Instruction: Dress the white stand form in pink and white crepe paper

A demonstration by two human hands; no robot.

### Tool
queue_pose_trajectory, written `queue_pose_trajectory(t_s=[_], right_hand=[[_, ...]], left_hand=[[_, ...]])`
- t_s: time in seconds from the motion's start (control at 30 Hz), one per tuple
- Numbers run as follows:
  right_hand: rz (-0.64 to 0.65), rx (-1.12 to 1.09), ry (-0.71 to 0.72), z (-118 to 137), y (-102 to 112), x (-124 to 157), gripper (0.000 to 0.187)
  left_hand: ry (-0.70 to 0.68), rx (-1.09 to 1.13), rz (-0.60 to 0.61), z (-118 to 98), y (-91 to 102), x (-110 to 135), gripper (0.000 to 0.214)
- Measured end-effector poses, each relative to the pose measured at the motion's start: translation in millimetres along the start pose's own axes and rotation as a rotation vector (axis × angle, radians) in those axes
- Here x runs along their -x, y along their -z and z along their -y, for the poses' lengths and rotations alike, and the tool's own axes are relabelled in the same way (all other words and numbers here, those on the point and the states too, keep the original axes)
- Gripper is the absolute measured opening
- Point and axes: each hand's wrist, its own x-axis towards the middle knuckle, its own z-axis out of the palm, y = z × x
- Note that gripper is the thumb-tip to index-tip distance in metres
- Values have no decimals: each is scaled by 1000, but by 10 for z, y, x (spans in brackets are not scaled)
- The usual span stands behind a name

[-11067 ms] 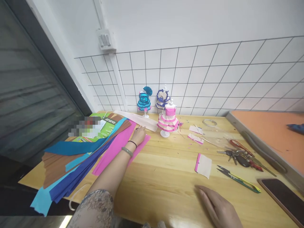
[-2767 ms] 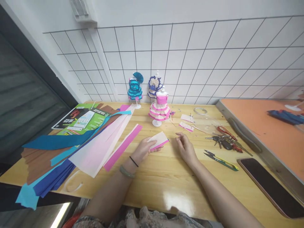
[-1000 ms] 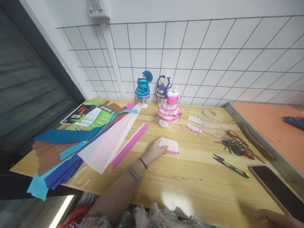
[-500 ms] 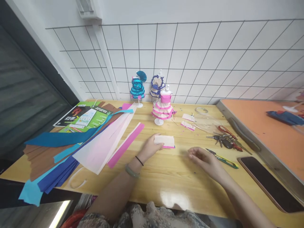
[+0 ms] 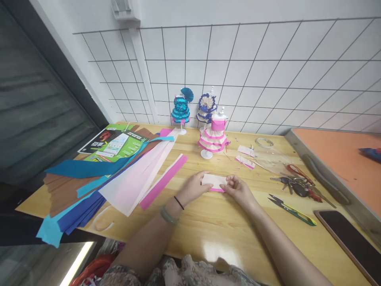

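Observation:
A small folded cream paper piece with a pink edge (image 5: 214, 181) lies on the wooden table (image 5: 226, 230) in front of me. My left hand (image 5: 194, 186) grips its left end with curled fingers. My right hand (image 5: 238, 189) pinches its right end. Left of my hands lie a pink crepe strip (image 5: 163, 182) and a pale pink sheet (image 5: 133, 182). A pink and cream paper dress on a small stand (image 5: 212, 137) rises just behind the piece.
Blue, brown and cyan crepe sheets (image 5: 77, 186) fan across the left side over a green packet (image 5: 117, 145). Two more paper dresses (image 5: 181, 109) stand by the wire grid. Thread snips (image 5: 291, 208), keys (image 5: 293, 186), red scissors (image 5: 299, 171), a phone (image 5: 348, 240) and an orange board (image 5: 345, 159) lie to the right.
My right hand came in from the lower right and took hold of the right end of the paper piece. My left hand stayed on its left end.

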Motion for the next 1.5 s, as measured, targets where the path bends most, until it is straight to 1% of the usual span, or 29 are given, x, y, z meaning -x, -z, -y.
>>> queue_pose_trajectory(t_s=[0.07,0.13,0.23,0.27,0.33,0.37,0.4,0.43,0.47,0.5,0.53,0.6,0.67,0.8,0.87,0.93,1.03,1.1,1.13,1.2,1.27,1.3,1.37,1.43,1.5], right_hand=[[-49,7,21,-12,88,-10,51],[-125,41,53,-12,211,-38,53],[-232,123,70,-7,398,-90,57],[-243,154,70,-9,446,-103,59],[-213,220,65,-23,513,-118,57],[-182,260,64,-33,534,-121,55],[-150,305,64,-44,551,-122,52],[-126,361,69,-55,568,-123,50],[-117,431,75,-63,587,-125,47],[-126,512,81,-68,611,-127,45],[-149,597,86,-69,639,-129,44],[-213,756,93,-62,700,-132,41],[-268,863,102,-50,750,-127,39],[-315,944,160,-44,760,-112,37],[-353,965,243,-45,726,-108,35],[-387,968,363,-36,675,-99,32],[-392,889,519,1,557,-54,29],[-364,778,535,35,443,0,28],[-346,703,508,52,377,31,28],[-274,501,395,85,238,92,33],[-164,249,271,114,110,144,41],[-106,140,221,127,59,164,46],[7,5,149,147,-8,194,53],[73,-34,118,156,-32,213,57],[63,0,110,156,-29,227,56]], left_hand=[[-18,-37,0,10,17,-10,56],[-39,-115,-58,1,75,-29,54],[-40,-344,-256,-57,273,-63,48],[-20,-453,-341,-82,365,-71,47],[-7,-725,-521,-129,562,-76,47],[21,-843,-601,-147,656,-71,44],[84,-937,-673,-158,740,-62,43],[168,-1004,-707,-164,811,-51,43],[258,-1044,-703,-163,867,-38,42],[331,-1060,-673,-156,908,-27,40],[372,-1063,-648,-146,936,-18,38],[403,-1045,-600,-119,965,-10,34],[395,-1016,-570,-95,976,-16,32],[357,-919,-499,-88,986,-33,23],[325,-858,-464,-111,975,-32,15],[283,-791,-440,-149,951,-24,16],[202,-685,-402,-224,898,-4,21],[143,-571,-338,-287,855,17,23],[116,-474,-287,-321,831,32,24],[84,-172,-150,-393,768,73,26],[104,61,-29,-458,683,123,28],[127,116,30,-482,633,148,29],[189,167,185,-502,523,188,32],[218,147,312,-485,411,209,34],[217,57,329,-441,311,209,34]])
